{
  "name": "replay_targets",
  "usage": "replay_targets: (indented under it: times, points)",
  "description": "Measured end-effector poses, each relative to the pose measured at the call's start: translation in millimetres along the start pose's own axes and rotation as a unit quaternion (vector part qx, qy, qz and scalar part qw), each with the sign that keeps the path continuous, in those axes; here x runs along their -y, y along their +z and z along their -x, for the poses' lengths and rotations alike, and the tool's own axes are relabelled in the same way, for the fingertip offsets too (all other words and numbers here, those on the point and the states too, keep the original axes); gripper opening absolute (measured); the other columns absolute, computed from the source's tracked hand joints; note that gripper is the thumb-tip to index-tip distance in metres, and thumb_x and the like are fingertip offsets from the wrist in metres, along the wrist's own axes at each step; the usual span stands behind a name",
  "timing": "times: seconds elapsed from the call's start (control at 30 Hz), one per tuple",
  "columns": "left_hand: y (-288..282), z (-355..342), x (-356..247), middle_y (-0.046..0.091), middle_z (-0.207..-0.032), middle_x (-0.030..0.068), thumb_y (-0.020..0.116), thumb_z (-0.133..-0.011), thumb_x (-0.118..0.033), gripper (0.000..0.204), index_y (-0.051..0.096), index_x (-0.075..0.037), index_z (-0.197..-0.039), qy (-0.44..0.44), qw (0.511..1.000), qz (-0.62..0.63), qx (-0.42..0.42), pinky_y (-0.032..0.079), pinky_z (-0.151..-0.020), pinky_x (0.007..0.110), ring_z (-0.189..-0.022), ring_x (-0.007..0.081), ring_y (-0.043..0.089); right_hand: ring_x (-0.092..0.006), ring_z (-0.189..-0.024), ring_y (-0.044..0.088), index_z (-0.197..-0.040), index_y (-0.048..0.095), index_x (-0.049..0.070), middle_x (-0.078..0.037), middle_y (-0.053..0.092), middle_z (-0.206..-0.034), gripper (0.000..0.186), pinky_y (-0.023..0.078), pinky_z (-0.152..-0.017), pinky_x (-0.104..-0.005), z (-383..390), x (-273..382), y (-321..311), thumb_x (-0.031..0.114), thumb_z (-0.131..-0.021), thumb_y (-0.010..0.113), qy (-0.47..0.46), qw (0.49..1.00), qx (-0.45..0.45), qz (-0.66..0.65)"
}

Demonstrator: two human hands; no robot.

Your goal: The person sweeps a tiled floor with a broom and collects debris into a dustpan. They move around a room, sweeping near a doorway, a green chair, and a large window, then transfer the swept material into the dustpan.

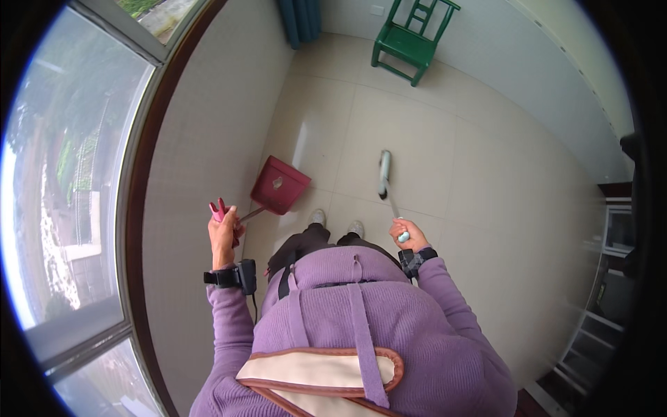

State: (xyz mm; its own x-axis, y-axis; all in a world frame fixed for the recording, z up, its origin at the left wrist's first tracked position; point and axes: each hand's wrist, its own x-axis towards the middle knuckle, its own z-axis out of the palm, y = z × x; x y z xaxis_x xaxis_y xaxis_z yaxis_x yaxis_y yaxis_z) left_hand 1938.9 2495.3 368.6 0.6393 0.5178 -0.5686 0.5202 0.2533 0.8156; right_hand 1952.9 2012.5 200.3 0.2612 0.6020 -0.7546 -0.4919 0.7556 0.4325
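My left hand is closed around the handle of a dustpan, a dark pink pan on a long stick with a forked pink grip end. The pan hangs or rests to the front left of my feet, with a small pale patch inside it; whether it touches the floor I cannot tell. In my right hand is the pale green handle end of a broom. Its narrow head lies on the tiles ahead of me, right of the dustpan and apart from it.
A green wooden chair stands against the far wall. Blue curtain cloth hangs in the far left corner. On the left is a wall below a window with a brown sill. Dark shelving lines the right side. Pale floor tiles spread between.
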Motion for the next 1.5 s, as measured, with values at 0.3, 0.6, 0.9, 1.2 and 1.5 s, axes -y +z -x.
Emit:
replay_targets:
  times: [0.3,0.6,0.9,1.2,1.5]
  points:
    - [-52.6,-17.4,25.3,0.046,-0.066,-0.0025,0.064,-0.085,-0.023,0.022,0.053,-0.006,-0.093,-0.006,0.997,-0.066,0.043,0.041,-0.046,0.023,-0.051,0.0065,0.044,-0.0047,-0.050,0.040,-0.086,0.043,0.007,0.000,0.043,-0.067,0.010,0.034,-0.040,-0.0163,38.8,-105.6,-16.5,0.001,-0.088,0.051,-0.183,0.958,-0.033,0.218]
    - [-98.7,-68.4,59.9,0.055,-0.069,0.0012,0.062,-0.084,-0.028,0.025,0.058,-0.005,-0.093,0.004,0.988,-0.106,0.107,0.037,-0.042,0.023,-0.050,0.0106,0.049,-0.0058,-0.048,0.039,-0.080,0.039,0.009,0.001,0.040,-0.062,0.015,0.034,-0.039,-0.0178,-27.7,-124.6,-27.2,-0.002,-0.085,0.047,-0.259,0.928,-0.130,0.235]
    - [-97.4,-61.5,45.3,0.047,-0.058,0.0013,0.061,-0.083,-0.023,0.020,0.053,-0.004,-0.082,0.002,0.990,-0.071,0.124,0.027,-0.036,0.027,-0.040,0.0109,0.042,-0.0122,-0.043,0.041,-0.087,0.033,0.009,-0.003,0.041,-0.061,0.019,0.036,-0.035,-0.0290,-79.9,-161.8,-51.5,-0.003,-0.083,0.046,-0.268,0.809,-0.170,0.495]
    - [-111.0,-82.1,60.3,0.050,-0.082,0.0044,0.064,-0.084,-0.026,0.026,0.053,-0.003,-0.092,-0.045,0.985,-0.101,0.133,0.052,-0.056,0.028,-0.067,0.0136,0.052,-0.0103,-0.043,0.039,-0.147,0.012,0.011,-0.001,0.042,-0.061,0.074,0.036,-0.038,-0.0252,-60.1,-275.8,-98.6,-0.004,-0.084,0.048,-0.052,0.738,-0.163,0.653]
    - [-114.4,-92.5,71.2,0.051,-0.080,0.0038,0.064,-0.083,-0.024,0.025,0.052,-0.004,-0.091,-0.051,0.985,-0.084,0.142,0.049,-0.053,0.026,-0.064,0.0119,0.051,-0.0057,-0.050,0.035,-0.147,0.022,0.021,0.001,0.038,-0.066,0.070,0.029,-0.040,-0.0185,7.3,-280.4,-88.4,-0.002,-0.087,0.050,-0.085,0.898,-0.134,0.409]
